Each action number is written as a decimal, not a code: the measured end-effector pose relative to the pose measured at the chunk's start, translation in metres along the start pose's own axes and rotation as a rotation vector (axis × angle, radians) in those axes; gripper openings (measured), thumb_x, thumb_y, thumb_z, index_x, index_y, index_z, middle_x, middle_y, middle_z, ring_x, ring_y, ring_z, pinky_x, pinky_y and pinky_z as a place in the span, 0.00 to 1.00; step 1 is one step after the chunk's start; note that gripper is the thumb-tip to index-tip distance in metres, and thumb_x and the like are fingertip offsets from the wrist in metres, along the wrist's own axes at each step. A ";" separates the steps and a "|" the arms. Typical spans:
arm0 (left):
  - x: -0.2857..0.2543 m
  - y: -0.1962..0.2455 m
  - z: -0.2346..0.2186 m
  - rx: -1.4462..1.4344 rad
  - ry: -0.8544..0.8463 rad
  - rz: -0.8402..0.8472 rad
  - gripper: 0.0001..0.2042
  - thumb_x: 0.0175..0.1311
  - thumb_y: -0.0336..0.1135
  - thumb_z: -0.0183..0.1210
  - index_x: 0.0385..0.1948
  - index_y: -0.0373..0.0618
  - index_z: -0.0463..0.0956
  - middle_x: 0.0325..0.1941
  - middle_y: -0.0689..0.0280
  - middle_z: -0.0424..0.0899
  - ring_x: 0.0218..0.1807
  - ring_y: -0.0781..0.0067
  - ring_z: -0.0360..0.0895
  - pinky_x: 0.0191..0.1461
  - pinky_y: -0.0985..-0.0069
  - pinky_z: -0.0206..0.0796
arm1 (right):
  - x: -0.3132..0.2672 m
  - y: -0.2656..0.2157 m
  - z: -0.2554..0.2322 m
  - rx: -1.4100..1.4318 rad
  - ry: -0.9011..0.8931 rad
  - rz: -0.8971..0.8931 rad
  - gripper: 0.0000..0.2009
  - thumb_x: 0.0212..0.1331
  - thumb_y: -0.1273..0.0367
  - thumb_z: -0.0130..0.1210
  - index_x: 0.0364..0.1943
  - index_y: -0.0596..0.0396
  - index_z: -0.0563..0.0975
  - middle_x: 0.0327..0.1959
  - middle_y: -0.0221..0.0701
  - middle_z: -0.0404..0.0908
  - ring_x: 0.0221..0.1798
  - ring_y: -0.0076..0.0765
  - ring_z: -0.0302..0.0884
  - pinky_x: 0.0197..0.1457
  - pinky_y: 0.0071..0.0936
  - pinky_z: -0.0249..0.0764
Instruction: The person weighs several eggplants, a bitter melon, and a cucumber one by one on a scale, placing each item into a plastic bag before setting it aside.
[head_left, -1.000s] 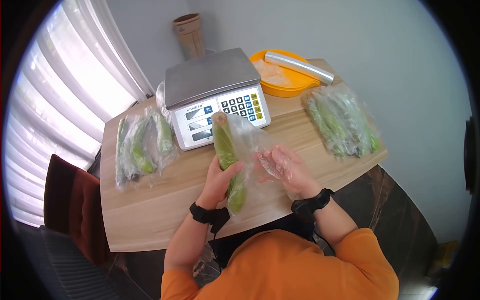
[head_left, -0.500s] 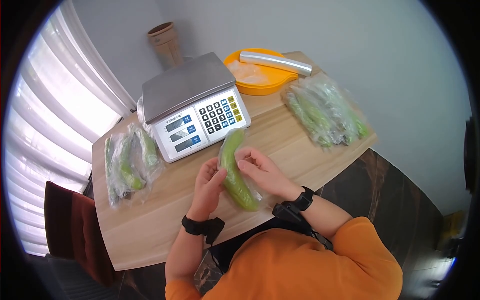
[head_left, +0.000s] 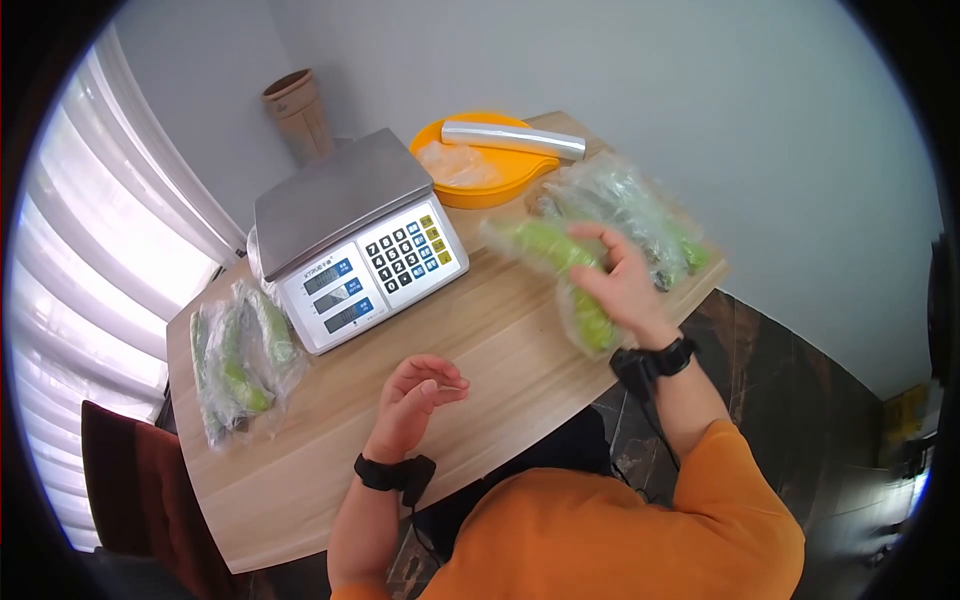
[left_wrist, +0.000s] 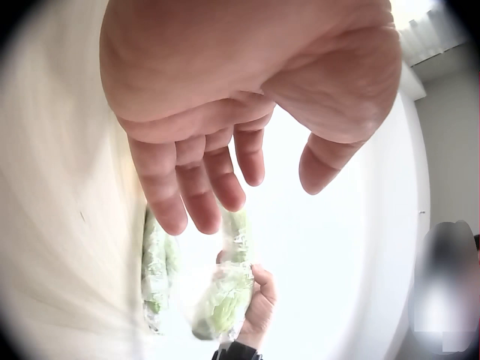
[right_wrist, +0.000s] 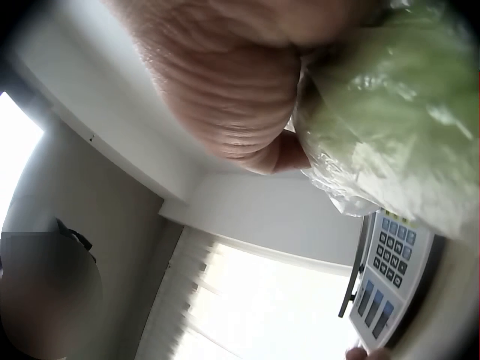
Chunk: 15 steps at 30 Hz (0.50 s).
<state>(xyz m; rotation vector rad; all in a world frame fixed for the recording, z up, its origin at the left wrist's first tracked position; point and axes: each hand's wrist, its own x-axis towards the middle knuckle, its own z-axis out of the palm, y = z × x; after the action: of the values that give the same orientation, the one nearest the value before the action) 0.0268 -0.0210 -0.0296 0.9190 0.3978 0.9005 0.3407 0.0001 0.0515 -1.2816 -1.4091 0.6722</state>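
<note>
A long, curved pale-green vegetable (head_left: 545, 246) in a clear plastic bag is in my right hand (head_left: 630, 288). Thumb and fingers grip it around its middle, raised near the table's right side. Up close in the right wrist view, the bagged vegetable (right_wrist: 394, 124) shows crinkled film against the palm. My left hand (head_left: 408, 405) holds nothing; its fingers bend loosely over the front of the table. The left wrist view shows its palm and relaxed fingers, with the gripped vegetable (left_wrist: 227, 296) beyond. Several bagged green vegetables (head_left: 610, 205) lie just behind my right hand.
A digital scale (head_left: 345, 205) with a bare metal plate stands behind the left hand. More bagged vegetables (head_left: 235, 365) lie at the table's left. An orange basin (head_left: 480, 195) at the back holds thin plastic and supports a film roll (head_left: 512, 139). A dark red chair (head_left: 140, 470) stands at left.
Both hands were on the bagged vegetable in front of the scale. The left hand has let go, and the right hand has carried it right towards the bagged pile. The head view has shifted.
</note>
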 end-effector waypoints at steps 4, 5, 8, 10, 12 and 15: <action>0.004 -0.006 -0.010 0.087 0.078 -0.077 0.10 0.66 0.33 0.55 0.46 0.41 0.71 0.45 0.65 0.78 0.47 0.72 0.77 0.54 0.69 0.70 | 0.060 0.016 -0.061 -0.143 0.214 -0.010 0.19 0.49 0.72 0.56 0.50 0.52 0.75 0.38 0.30 0.79 0.30 0.18 0.72 0.34 0.21 0.71; 0.005 -0.007 -0.013 0.124 0.096 -0.106 0.10 0.66 0.32 0.55 0.46 0.41 0.72 0.44 0.65 0.79 0.46 0.73 0.77 0.53 0.71 0.70 | 0.073 0.021 -0.073 -0.173 0.233 -0.028 0.19 0.49 0.72 0.56 0.50 0.52 0.75 0.38 0.29 0.79 0.30 0.18 0.72 0.34 0.21 0.70; 0.007 -0.007 -0.016 0.064 0.119 -0.145 0.09 0.66 0.31 0.55 0.45 0.42 0.72 0.42 0.66 0.79 0.44 0.75 0.77 0.51 0.74 0.70 | 0.105 0.033 -0.099 -0.332 0.186 -0.082 0.19 0.51 0.73 0.53 0.50 0.54 0.75 0.39 0.31 0.80 0.32 0.24 0.75 0.38 0.24 0.72; 0.007 -0.007 -0.018 0.050 0.120 -0.151 0.08 0.66 0.30 0.55 0.45 0.42 0.72 0.42 0.66 0.79 0.44 0.75 0.77 0.51 0.74 0.71 | 0.113 0.049 -0.111 -0.530 0.046 -0.060 0.19 0.52 0.73 0.51 0.51 0.55 0.74 0.43 0.34 0.80 0.38 0.31 0.77 0.44 0.29 0.73; 0.006 -0.006 -0.018 0.052 0.123 -0.158 0.08 0.66 0.30 0.54 0.45 0.42 0.72 0.42 0.66 0.79 0.44 0.75 0.77 0.51 0.75 0.71 | 0.118 0.072 -0.119 -0.793 -0.172 0.020 0.20 0.53 0.74 0.48 0.53 0.55 0.73 0.51 0.38 0.78 0.47 0.40 0.78 0.52 0.34 0.72; 0.007 -0.006 -0.019 0.066 0.131 -0.163 0.08 0.67 0.31 0.54 0.44 0.42 0.72 0.42 0.66 0.79 0.44 0.75 0.77 0.51 0.74 0.72 | 0.111 0.093 -0.112 -0.859 -0.242 -0.228 0.21 0.54 0.74 0.46 0.55 0.54 0.71 0.60 0.44 0.70 0.58 0.51 0.69 0.61 0.40 0.66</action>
<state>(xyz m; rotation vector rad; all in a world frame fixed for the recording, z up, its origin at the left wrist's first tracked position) 0.0220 -0.0074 -0.0450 0.8772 0.6096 0.8037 0.4922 0.1015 0.0348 -1.6739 -2.1266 0.0324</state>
